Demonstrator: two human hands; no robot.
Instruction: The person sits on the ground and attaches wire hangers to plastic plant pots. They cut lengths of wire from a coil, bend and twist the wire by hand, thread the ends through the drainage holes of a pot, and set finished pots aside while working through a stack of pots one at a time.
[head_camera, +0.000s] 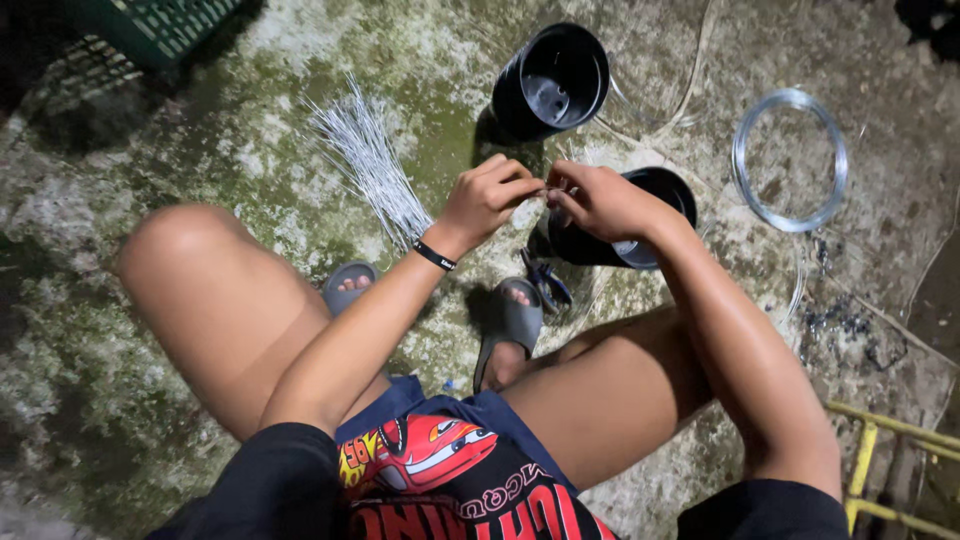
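Bare knees frame the view, and between them both hands meet above the floor (250, 150). Left hand (487, 200) and right hand (600, 200) pinch what seems to be a thin wire (545, 190), too fine to make out clearly. Right behind the right hand, a black pot (660, 215) sits half hidden by the wrist. Another black pot (552, 80) lies tipped farther off. Cut silver wires (370, 165) fan out left; a wire coil (790, 160) lies right. Pliers (545, 285) rest by the sandals.
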